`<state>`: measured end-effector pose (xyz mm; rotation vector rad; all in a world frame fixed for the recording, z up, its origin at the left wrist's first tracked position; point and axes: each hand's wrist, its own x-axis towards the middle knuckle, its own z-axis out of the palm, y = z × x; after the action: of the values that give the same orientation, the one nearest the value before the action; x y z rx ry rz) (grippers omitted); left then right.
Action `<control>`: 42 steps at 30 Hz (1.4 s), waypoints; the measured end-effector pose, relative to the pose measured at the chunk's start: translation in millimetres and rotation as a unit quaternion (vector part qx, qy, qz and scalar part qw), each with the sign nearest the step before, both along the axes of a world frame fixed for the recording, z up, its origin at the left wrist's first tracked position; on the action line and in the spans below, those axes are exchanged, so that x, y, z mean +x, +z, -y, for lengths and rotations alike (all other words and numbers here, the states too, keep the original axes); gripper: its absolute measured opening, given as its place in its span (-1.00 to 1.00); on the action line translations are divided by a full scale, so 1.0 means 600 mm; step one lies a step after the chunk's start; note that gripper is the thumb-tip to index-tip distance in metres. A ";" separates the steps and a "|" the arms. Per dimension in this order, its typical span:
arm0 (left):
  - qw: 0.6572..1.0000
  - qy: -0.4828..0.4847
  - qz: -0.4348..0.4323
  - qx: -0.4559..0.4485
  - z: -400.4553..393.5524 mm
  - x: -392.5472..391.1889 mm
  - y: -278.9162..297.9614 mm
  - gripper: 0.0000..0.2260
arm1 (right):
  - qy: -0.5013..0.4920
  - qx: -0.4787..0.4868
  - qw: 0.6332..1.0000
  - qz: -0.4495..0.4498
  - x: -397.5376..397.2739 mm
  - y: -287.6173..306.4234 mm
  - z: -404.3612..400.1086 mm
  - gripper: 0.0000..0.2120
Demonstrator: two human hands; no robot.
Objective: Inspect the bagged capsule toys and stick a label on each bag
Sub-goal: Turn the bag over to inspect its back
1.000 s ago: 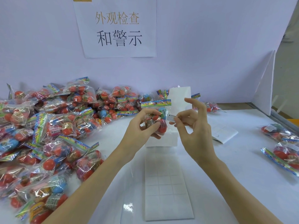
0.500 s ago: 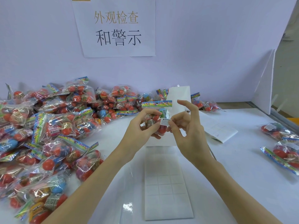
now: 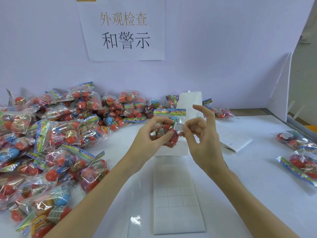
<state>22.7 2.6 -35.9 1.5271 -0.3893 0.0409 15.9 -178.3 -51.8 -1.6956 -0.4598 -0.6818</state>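
We are labelling a bag.
Our left hand (image 3: 151, 133) is gripping the bag (image 3: 167, 127); our right hand (image 3: 202, 134) is pinching the label (image 3: 179, 126) against its right side.

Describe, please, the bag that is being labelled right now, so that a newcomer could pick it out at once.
Start at the white sign on the back wall and drop straight down to the two hands above the table. The left hand grips the bag of capsule toys while the right hand presses a small white label onto it. It is the only bag lifted off the table.
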 end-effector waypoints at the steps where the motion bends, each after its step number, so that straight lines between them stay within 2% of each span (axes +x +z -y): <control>1: 1.000 -0.001 -0.002 -0.001 0.000 0.000 0.000 -0.78 | 0.005 -0.004 1.000 -0.001 0.000 0.000 0.000 -0.44; 12: 1.000 -0.001 -0.012 -0.006 -0.005 0.000 0.001 -0.73 | 0.039 -0.044 0.998 -0.002 -0.010 0.005 -0.004 -0.42; 17: 1.000 0.008 -0.004 -0.002 -0.004 0.001 0.003 -0.73 | 0.016 -0.001 1.000 -0.018 -0.004 0.006 0.001 -0.46; 22: 1.000 0.013 0.003 -0.020 -0.004 0.002 0.002 -0.64 | 0.018 -0.028 0.999 -0.040 -0.003 0.002 0.002 -0.44; 30: 0.999 -0.013 0.020 0.035 -0.010 0.005 0.002 -0.54 | 0.023 -0.077 0.996 -0.046 -0.004 0.000 0.001 -0.44; 36: 0.998 -0.036 0.023 0.044 -0.012 0.005 0.000 -0.49 | 0.007 -0.097 0.994 -0.039 -0.003 -0.002 0.001 -0.42; 42: 0.999 -0.043 0.018 0.025 -0.012 0.006 -0.001 -0.61 | 0.002 -0.103 0.994 -0.027 -0.005 -0.003 -0.002 -0.40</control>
<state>26.1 9.5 -36.3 1.5600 -0.4871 -0.0079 12.7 -177.4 -53.7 -1.9017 -0.5082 -0.5999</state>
